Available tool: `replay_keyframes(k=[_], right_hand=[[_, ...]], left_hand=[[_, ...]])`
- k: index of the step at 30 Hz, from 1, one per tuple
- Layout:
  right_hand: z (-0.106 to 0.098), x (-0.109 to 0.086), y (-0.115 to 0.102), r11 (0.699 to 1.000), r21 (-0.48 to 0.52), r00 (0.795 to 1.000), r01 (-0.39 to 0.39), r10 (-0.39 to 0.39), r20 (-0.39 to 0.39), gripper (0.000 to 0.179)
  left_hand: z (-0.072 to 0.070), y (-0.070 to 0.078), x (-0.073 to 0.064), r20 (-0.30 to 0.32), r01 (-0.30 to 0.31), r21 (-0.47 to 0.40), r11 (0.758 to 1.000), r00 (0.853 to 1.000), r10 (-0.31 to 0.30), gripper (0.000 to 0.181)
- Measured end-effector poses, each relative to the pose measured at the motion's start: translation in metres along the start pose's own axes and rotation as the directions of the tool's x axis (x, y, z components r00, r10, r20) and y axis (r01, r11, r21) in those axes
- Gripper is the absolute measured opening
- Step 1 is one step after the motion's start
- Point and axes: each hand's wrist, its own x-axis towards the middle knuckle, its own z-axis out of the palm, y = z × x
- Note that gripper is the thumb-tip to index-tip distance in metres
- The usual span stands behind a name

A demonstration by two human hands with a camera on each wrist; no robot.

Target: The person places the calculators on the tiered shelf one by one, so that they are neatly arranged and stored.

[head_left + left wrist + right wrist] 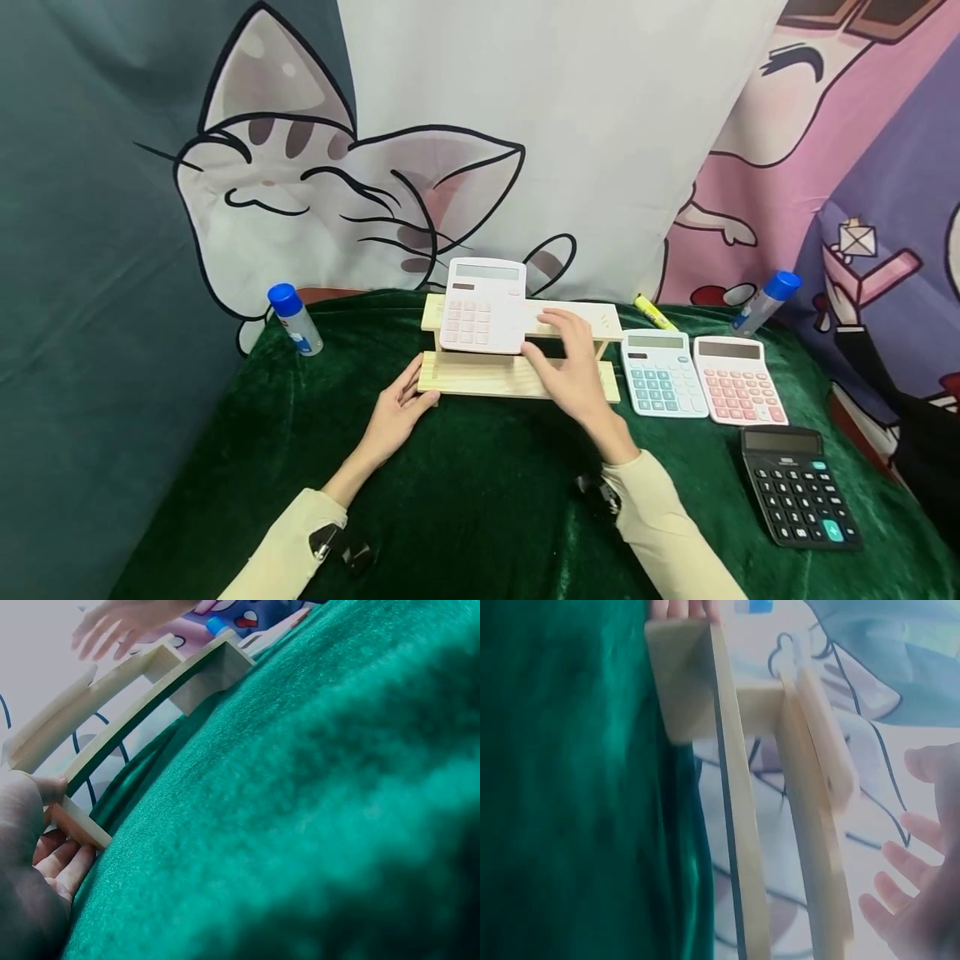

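A two-tier wooden rack stands on the cloth. On its upper tier, at the left, a white and pink calculator leans back with its keys facing me. My left hand holds the rack's left end; in the left wrist view its thumb lies above the board end and the fingers curl beneath. In front of the rack's right half hovers my right hand, just right of the calculator. Its fingers are spread, apart from the calculator in the right wrist view.
Right of the rack lie a blue and white calculator, a pink and white one and a black one. A yellow marker lies behind them. Blue-capped bottles stand on both sides. A printed curtain hangs behind.
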Motion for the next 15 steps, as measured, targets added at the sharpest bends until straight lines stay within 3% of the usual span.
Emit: replay_keyframes(k=[7, 15], right_hand=[[-0.057, -0.035, 0.02, 0.986, 0.001, 0.985, -0.167, 0.166, -0.052, 0.052], [-0.117, -0.074, 0.033, 0.916, -0.111, 0.922, -0.385, 0.376, -0.093, 0.055]], left_hand=[[-0.001, 0.0, 0.0, -0.004, 0.003, 0.005, 1.0, 1.0, -0.003, 0.072], [0.0, 0.0, 0.0, -0.004, 0.014, 0.006, 1.0, 1.0, -0.014, 0.073]])
